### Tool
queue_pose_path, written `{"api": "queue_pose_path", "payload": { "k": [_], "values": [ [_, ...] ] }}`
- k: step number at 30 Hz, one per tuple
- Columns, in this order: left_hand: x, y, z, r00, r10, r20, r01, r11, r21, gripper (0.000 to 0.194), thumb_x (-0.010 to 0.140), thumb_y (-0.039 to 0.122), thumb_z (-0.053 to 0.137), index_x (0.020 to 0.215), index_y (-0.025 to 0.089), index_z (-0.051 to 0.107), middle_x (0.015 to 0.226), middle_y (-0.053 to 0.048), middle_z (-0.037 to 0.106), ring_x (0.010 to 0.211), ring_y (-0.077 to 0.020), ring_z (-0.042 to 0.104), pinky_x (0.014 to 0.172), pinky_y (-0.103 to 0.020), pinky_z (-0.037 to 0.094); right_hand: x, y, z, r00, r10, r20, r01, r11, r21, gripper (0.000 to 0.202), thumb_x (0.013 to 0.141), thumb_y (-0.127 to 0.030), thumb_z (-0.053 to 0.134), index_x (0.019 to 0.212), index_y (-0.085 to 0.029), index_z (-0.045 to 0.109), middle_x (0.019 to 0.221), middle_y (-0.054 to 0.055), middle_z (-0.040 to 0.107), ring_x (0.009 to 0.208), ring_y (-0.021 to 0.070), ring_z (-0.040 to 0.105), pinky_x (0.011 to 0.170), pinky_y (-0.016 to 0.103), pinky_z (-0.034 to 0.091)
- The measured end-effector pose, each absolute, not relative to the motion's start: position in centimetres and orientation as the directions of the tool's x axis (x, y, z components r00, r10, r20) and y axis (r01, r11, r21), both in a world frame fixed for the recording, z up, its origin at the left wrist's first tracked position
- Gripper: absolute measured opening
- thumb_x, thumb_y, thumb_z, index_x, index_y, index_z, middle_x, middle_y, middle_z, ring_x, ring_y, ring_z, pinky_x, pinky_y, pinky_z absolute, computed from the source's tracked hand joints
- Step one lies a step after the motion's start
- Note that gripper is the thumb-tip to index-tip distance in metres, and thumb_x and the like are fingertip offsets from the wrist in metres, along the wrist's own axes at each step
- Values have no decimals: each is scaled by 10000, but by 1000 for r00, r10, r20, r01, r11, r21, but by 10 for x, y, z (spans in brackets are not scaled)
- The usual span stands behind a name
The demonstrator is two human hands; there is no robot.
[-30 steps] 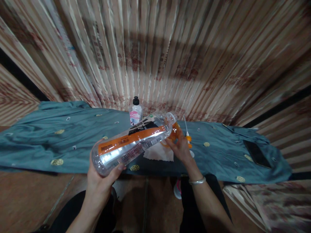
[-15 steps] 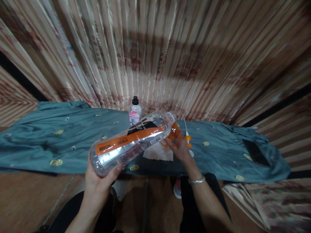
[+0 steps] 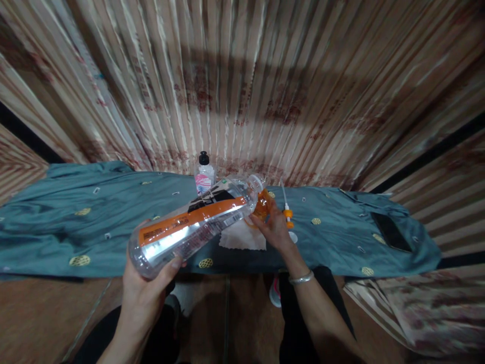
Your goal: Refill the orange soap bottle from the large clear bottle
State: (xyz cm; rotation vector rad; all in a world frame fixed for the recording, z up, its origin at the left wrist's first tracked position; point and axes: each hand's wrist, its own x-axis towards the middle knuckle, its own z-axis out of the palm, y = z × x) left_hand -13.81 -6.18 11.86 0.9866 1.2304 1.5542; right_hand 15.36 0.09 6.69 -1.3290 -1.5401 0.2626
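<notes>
My left hand (image 3: pixel 149 285) grips the base of a large clear plastic bottle (image 3: pixel 193 222) with an orange and black label. The bottle is tilted, its uncapped mouth lower-bodied side pointing to the upper right. My right hand (image 3: pixel 275 227) is closed around a small translucent orange container (image 3: pixel 262 205) just by that mouth; the large bottle's neck partly hides it, so I cannot tell whether the two touch. A white paper napkin (image 3: pixel 242 239) lies beneath. Right of my right hand is an orange and white pump head (image 3: pixel 288 217) with a thin tube, and a white round cap (image 3: pixel 293 236).
A clear bottle with a black cap and pink label (image 3: pixel 204 177) stands behind the large bottle. A dark phone (image 3: pixel 391 231) lies at the right on the teal cloth (image 3: pixel 333 247). A pleated curtain (image 3: pixel 227 76) hangs behind the cloth-covered surface.
The view has shifted slightly, so everything sits a little further left. Both hands keep their holds, and the large bottle stays tilted towards the orange container.
</notes>
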Motion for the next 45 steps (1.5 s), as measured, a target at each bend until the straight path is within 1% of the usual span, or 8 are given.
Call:
{"api": "queue_pose_path", "payload": {
  "k": [3,9,15,21,25,33,40,45],
  "values": [
    [-140,-62,117,-248,968,35,-203,-87,975,1052,598,385,981,1539,265,527,1285,-104,731,925,-285,737,648,-355,657,153,1,66,145,815,561,593,383,-709,655,931,-411,743,1519,-199,549,1402,160,745,1269,337,749,1107,502,618],
    [-142,-60,114,-261,963,63,-201,-118,972,1024,588,363,981,1510,242,551,1301,-103,732,949,-283,749,652,-319,651,155,1,65,144,821,553,595,375,-711,663,921,-407,743,1522,-218,538,1401,156,747,1264,344,753,1101,514,619],
    [-145,-58,110,-265,961,78,-197,-133,971,1030,567,365,1001,1497,237,577,1173,-68,768,795,-236,730,637,-333,654,157,2,64,133,825,549,615,366,-698,675,905,-408,759,1515,-210,547,1397,167,746,1282,352,742,1106,509,614],
    [-145,-58,111,-272,959,74,-178,-126,976,1001,566,383,1002,1475,249,607,1147,-57,763,791,-224,726,630,-310,653,156,2,64,138,823,550,618,362,-698,667,919,-427,737,1509,-180,549,1396,184,743,1267,355,750,1076,501,634],
    [-145,-59,112,-279,956,86,-185,-142,972,974,565,376,1009,1453,259,626,1162,-53,765,832,-234,735,619,-300,654,156,2,64,142,826,545,607,362,-707,671,922,-438,749,1518,-213,538,1385,158,754,1258,342,754,1094,511,625],
    [-149,-57,109,-260,956,134,-163,-180,970,922,593,368,1012,1424,240,633,1136,-60,776,730,-192,745,622,-284,655,155,2,64,128,821,556,600,382,-703,678,931,-437,745,1528,-202,527,1398,166,742,1275,340,747,1111,511,617],
    [-149,-55,108,-280,949,146,-179,-202,963,927,565,355,1021,1405,243,646,1122,-49,778,749,-191,741,630,-276,647,156,1,67,126,840,527,607,354,-711,692,930,-435,748,1546,-217,520,1424,155,733,1297,334,736,1109,495,618],
    [-146,-56,111,-287,952,105,-191,-164,968,930,538,345,1023,1390,259,659,1135,-42,784,780,-204,735,660,-289,637,155,0,69,128,839,528,602,358,-714,688,917,-412,755,1533,-208,528,1408,160,744,1280,340,745,1104,507,617]
  ]
}}
